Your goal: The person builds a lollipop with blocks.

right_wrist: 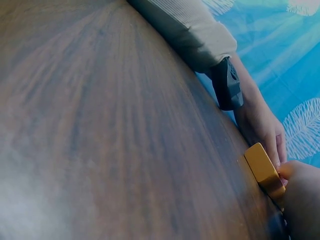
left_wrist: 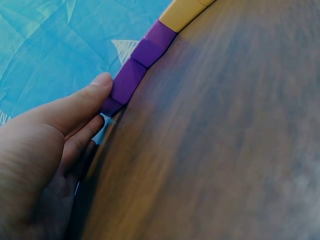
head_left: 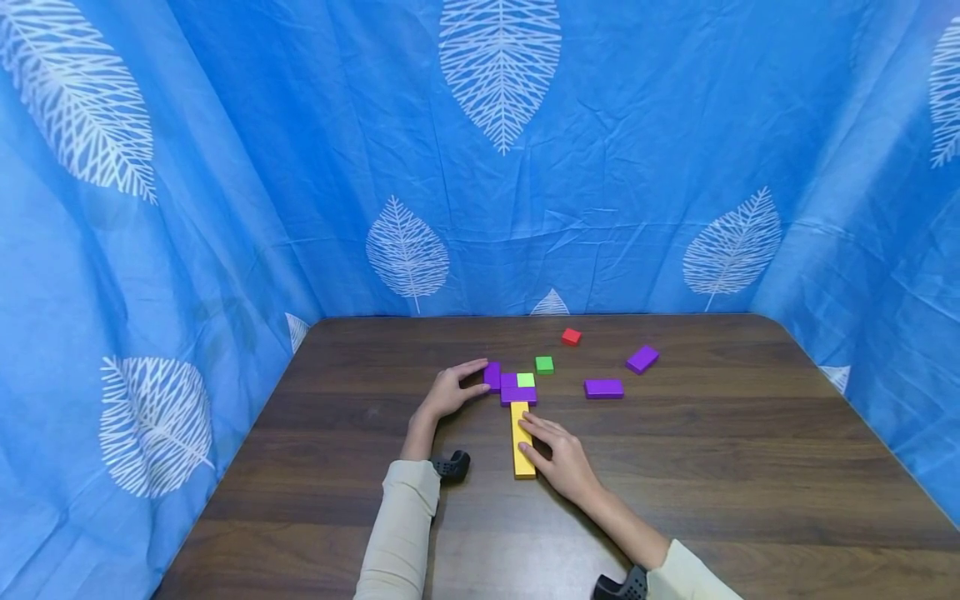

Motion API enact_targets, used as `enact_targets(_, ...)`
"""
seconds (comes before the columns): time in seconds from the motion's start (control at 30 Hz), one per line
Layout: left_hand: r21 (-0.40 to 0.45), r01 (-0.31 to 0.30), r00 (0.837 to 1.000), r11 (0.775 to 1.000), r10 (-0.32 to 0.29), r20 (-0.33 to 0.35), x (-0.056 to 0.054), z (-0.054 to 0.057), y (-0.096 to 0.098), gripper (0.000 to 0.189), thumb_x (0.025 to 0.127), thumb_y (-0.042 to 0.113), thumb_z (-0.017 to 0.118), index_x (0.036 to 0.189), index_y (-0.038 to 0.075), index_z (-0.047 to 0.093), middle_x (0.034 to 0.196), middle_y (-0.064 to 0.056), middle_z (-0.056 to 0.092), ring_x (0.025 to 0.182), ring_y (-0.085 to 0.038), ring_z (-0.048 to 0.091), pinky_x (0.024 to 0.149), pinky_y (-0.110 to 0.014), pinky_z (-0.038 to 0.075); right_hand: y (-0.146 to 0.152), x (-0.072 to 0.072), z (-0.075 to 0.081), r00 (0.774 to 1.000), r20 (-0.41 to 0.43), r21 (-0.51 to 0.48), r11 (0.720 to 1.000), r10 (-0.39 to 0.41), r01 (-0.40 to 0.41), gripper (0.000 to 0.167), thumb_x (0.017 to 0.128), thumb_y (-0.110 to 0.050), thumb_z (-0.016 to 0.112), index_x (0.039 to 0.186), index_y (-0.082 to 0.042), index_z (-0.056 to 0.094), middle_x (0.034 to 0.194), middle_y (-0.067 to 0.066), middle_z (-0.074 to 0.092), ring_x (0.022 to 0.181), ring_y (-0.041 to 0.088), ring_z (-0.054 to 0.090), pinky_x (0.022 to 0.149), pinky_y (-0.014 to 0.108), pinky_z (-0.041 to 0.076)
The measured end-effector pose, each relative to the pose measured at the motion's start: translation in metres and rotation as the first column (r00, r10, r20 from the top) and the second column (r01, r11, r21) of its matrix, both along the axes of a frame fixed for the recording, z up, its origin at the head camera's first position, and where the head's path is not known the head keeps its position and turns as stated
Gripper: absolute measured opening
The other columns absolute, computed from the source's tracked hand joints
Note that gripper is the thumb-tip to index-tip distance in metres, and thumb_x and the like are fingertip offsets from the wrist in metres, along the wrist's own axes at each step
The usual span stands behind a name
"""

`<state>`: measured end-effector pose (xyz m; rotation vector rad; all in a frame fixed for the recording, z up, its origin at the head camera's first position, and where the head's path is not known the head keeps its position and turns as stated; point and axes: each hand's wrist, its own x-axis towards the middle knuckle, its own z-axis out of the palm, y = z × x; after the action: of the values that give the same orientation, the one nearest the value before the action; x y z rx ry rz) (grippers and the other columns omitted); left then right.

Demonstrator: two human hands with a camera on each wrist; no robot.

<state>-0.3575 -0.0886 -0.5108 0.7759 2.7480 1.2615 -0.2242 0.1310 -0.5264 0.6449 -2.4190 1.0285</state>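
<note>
On the brown table, flat purple blocks and a light green block (head_left: 526, 380) stand together at the far end of a long yellow block (head_left: 522, 467). My left hand (head_left: 447, 392) pinches the leftmost purple block (head_left: 492, 377) between thumb and fingers. In the left wrist view, the thumb (left_wrist: 100, 85) lies against the end of this purple block (left_wrist: 127, 82), and the fingers curve in behind it. My right hand (head_left: 562, 458) rests on the yellow block, its fingers stretched over the top from the right. The right wrist view shows the yellow block's near end (right_wrist: 260, 160).
Beyond the group lie a green block (head_left: 544, 365) and a red block (head_left: 572, 337). Two loose purple blocks, one straight (head_left: 603, 389) and one angled (head_left: 642, 359), lie to the right. Blue leaf-print curtains (head_left: 600, 167) hang behind the table and at its sides.
</note>
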Motion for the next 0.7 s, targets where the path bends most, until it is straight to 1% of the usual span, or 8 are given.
enact_targets(0.13, 0.002, -0.004, 1.0, 1.0, 0.004, -0.002, 0.0, 0.0, 0.0, 0.048, 0.087, 0.028, 0.065, 0.131, 0.011, 0.054, 0.135, -0.003, 0.049, 0.127, -0.021, 0.041, 0.105, -0.039, 0.031, -0.001, 0.0, 0.0, 1.0, -0.004, -0.026, 1.0, -0.007, 0.007, 0.035, 0.084, -0.018, 0.068, 0.116, -0.004, 0.065, 0.124, 0.01, 0.058, 0.112, 0.027, 0.055, 0.091, 0.044, 0.045)
enact_targets(0.27, 0.002, 0.003, 1.0, 1.0, -0.003, -0.028, 0.0, -0.001, -0.001, 0.048, 0.087, 0.028, 0.065, 0.13, 0.01, 0.055, 0.134, -0.004, 0.05, 0.126, -0.021, 0.042, 0.105, -0.038, 0.032, -0.001, -0.001, 0.003, 1.0, -0.021, -0.065, 0.998, -0.012, 0.011, 0.032, 0.084, -0.016, 0.068, 0.114, -0.005, 0.066, 0.123, 0.01, 0.058, 0.111, 0.027, 0.055, 0.091, 0.045, 0.045)
enact_targets(0.37, 0.004, 0.008, 0.999, 1.0, -0.008, -0.046, 0.0, -0.001, -0.002, 0.048, 0.086, 0.028, 0.066, 0.129, 0.008, 0.055, 0.133, -0.006, 0.051, 0.125, -0.022, 0.043, 0.105, -0.038, 0.032, -0.001, -0.004, 0.007, 0.999, -0.04, -0.087, 0.996, -0.016, 0.012, 0.029, 0.084, -0.015, 0.069, 0.111, -0.005, 0.067, 0.121, 0.01, 0.06, 0.11, 0.027, 0.056, 0.091, 0.045, 0.045)
enact_targets(0.43, 0.003, 0.006, 0.999, 1.0, -0.005, -0.045, 0.0, -0.001, -0.002, 0.048, 0.086, 0.027, 0.066, 0.129, 0.008, 0.055, 0.133, -0.005, 0.051, 0.126, -0.022, 0.042, 0.105, -0.038, 0.031, 0.0, -0.009, 0.012, 0.999, -0.05, -0.103, 0.995, -0.015, 0.01, 0.028, 0.083, -0.014, 0.069, 0.109, -0.005, 0.068, 0.119, 0.01, 0.061, 0.108, 0.026, 0.057, 0.09, 0.044, 0.045)
enact_targets(0.57, 0.005, 0.01, 0.999, 1.0, -0.01, -0.04, 0.0, -0.001, -0.001, 0.048, 0.086, 0.026, 0.066, 0.13, 0.008, 0.055, 0.133, -0.005, 0.051, 0.126, -0.022, 0.042, 0.105, -0.038, 0.031, 0.007, -0.025, 0.024, 0.997, -0.078, -0.108, 0.994, -0.025, 0.017, 0.026, 0.081, -0.011, 0.071, 0.106, -0.004, 0.069, 0.111, 0.008, 0.065, 0.104, 0.025, 0.06, 0.089, 0.043, 0.047)
enact_targets(0.7, 0.006, 0.004, 0.999, 1.0, -0.004, -0.036, 0.0, -0.001, -0.001, 0.048, 0.086, 0.026, 0.066, 0.13, 0.009, 0.055, 0.133, -0.004, 0.051, 0.126, -0.021, 0.042, 0.105, -0.037, 0.031, 0.019, -0.052, 0.036, 0.997, -0.056, -0.081, 0.996, -0.051, 0.046, 0.027, 0.081, -0.01, 0.071, 0.107, -0.005, 0.068, 0.109, 0.009, 0.066, 0.104, 0.026, 0.06, 0.091, 0.045, 0.045)
